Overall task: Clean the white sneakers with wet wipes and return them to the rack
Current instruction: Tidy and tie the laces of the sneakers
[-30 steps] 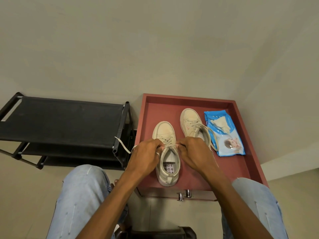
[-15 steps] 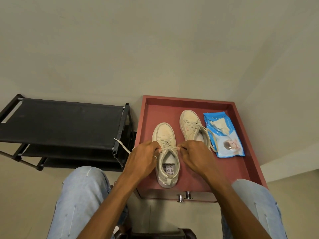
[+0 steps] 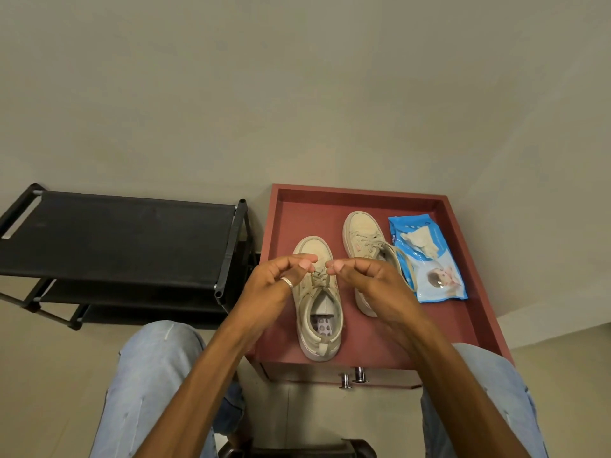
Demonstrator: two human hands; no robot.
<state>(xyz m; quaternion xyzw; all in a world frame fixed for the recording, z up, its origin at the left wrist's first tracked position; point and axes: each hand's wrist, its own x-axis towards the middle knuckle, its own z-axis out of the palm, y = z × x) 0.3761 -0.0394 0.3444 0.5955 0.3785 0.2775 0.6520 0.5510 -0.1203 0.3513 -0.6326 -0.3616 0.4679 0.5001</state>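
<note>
Nearest to me are my knees in jeans (image 3: 148, 375), and my two arms reach forward between them. My left hand (image 3: 281, 282) and right hand (image 3: 370, 285) hang close together, almost touching, just above the near sneaker (image 3: 317, 292). On each hand the fingers (image 3: 305, 259) are curled and the thumb presses against a fingertip. I think each hand pinches an end of the lace (image 3: 319, 276), though it is thin and hard to see there.

This sneaker stands upright on the red tray (image 3: 330, 206), toe away from me. The far sneaker (image 3: 362, 236) stands just beside it on the right, with its lace loose and falling over the edge of the blue pack (image 3: 426, 259). A wipe (image 3: 420, 241) sticks out of the pack; neither hand holds one.

Both sneakers look cream and dull rather than white, and I cannot tell if they are wiped already. I judge that I am busy with the lace, tying or loosening, I cannot say which. The black rack (image 3: 115, 233) is to the left of the tray, and no sneaker is on it yet, so the return is still to do.
</note>
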